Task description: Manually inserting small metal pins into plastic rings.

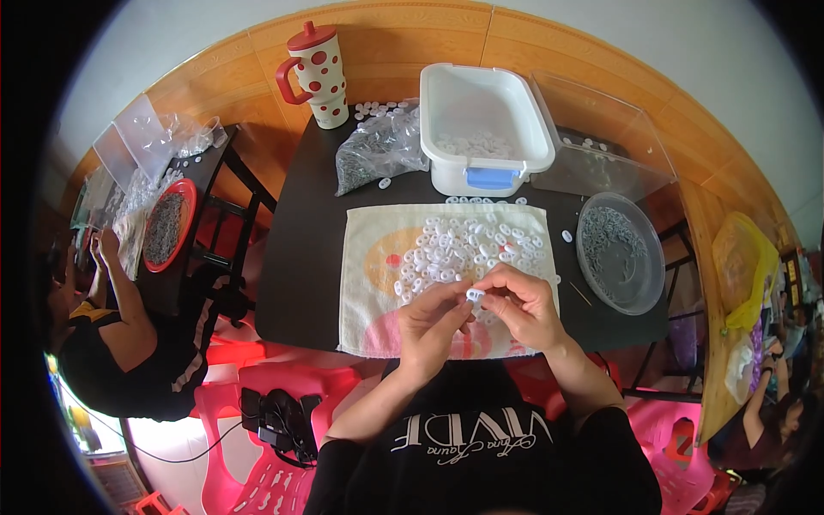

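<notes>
One small white oval piece (475, 294) is pinched by thumb and forefinger of both the left hand (427, 328) and the right hand (525, 313), above the towel (360, 266) at the near edge of the table (296, 266). The fingertips partly cover this piece; the left hand's lower fingers are hard to make out. The forearms hide part of the near edge.

Count, table surface:
- Loose pile of white pieces (446, 249), on the towel: several dozen; overlap prevents an exact count, and the hands cover its near side.
- White bin (441, 178): one, toward the far edge, with more pieces inside; its front wall hides some of them.
- Clear bag (378, 154): one, left of the bin; its grey contents cannot be told apart.
- Spotted mug (327, 81): one, at the far left corner.
- Transparent box (622, 176): one, at the far right corner.
- Round tub (614, 285): one, at the right edge, holding uncountable small grey parts (614, 236).
- Thin stick (581, 294): one, between towel and tub.
</notes>
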`<state>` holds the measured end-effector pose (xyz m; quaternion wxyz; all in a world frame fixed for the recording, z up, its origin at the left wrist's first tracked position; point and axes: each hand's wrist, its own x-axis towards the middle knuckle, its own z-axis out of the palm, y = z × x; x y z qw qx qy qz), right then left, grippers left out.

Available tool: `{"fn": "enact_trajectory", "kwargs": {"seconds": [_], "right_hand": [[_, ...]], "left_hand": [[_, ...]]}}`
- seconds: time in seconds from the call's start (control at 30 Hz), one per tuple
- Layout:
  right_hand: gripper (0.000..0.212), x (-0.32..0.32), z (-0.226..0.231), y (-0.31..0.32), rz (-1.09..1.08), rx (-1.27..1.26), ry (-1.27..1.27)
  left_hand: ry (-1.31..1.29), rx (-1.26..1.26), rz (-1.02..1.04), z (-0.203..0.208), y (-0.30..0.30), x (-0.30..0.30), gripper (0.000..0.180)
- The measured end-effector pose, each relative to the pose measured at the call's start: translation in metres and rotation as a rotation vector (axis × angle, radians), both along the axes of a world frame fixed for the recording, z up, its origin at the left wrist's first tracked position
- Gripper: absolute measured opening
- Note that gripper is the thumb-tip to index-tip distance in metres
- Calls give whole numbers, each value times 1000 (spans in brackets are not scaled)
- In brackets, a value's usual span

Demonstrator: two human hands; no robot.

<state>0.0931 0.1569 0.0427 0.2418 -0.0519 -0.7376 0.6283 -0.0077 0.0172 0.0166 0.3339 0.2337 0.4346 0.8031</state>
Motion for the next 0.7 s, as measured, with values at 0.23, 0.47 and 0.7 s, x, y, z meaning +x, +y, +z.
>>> {"fn": "enact_trajectory", "kwargs": {"seconds": [0.23,0.47,0.7], "right_hand": [[29,4,1,-3,-51,280,64],[31,10,-6,-5,-49,253,54],[29,15,-12,-14,-61,197,52]], "left_hand": [[64,4,-49,-8,-4,1,30],[168,-43,-107,-8,-10,-4,35],[492,-65,-43,-14,-15,-6,37]]}}
